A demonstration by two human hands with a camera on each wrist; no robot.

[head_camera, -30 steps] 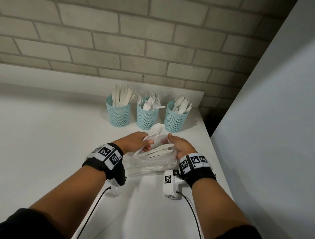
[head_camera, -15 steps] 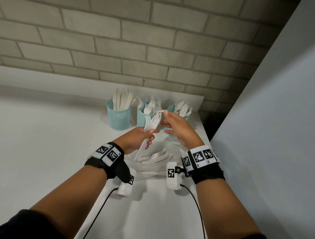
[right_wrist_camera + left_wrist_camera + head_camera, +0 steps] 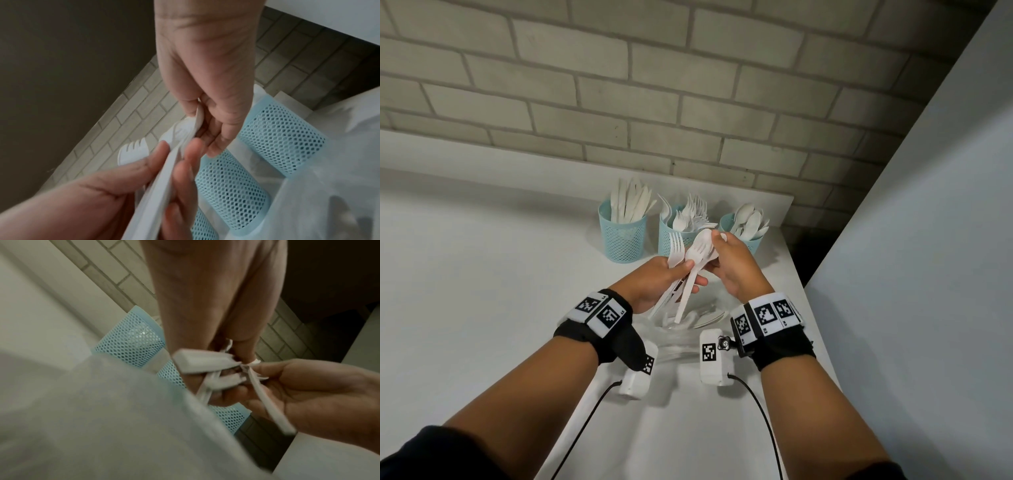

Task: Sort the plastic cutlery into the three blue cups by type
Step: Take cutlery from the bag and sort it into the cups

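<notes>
The left hand point(image 3: 654, 281) grips a bundle of white plastic cutlery point(image 3: 681, 274) by the handles, fingers curled round them, just in front of the middle cup point(image 3: 671, 240). A fork head and a spoon bowl stick up from the bundle; how many pieces it holds cannot be told, since the hands cover part of it. The right hand point(image 3: 736, 263) pinches the spoon point(image 3: 700, 248) at its bowl end. Both wrist views are blurred, and the handles smear together.

The middle cup holds forks. The knife cup point(image 3: 622, 236) stands left of it, and the spoon cup point(image 3: 748, 236) right of it, partly hidden behind the right hand. Nearer than the middle cup, under the hands, more cutlery lies on a clear plastic bag point(image 3: 688, 325) on the white desk point(image 3: 482, 291), hard to make out.
</notes>
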